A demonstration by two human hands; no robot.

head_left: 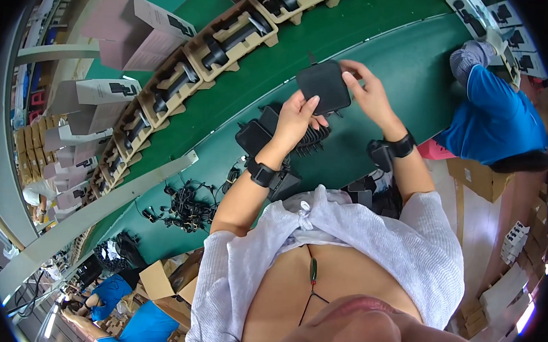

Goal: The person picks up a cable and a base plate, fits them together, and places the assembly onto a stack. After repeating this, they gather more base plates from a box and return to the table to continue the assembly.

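Both hands hold a flat, black, square-shaped case (324,89) with rounded corners above the green table. A small tab sticks out from its far edge. My left hand (297,115) grips the near left side, thumb on top and fingers curled below. At its upper right corner, my right hand (371,97) pinches the edge between thumb and fingers. Similar black cases (253,138) lie on the table beside my left forearm. Below the held case stands a row of thin black pieces (313,141), partly covered by my left hand.
Brown moulded trays (208,73) with black devices line the far green belt, with open cartons (138,28) behind them. A metal bar (128,190) crosses at left, near tangled black cables (190,206). A co-worker in blue (503,116) sits at right; cardboard boxes (477,177) stand nearby.
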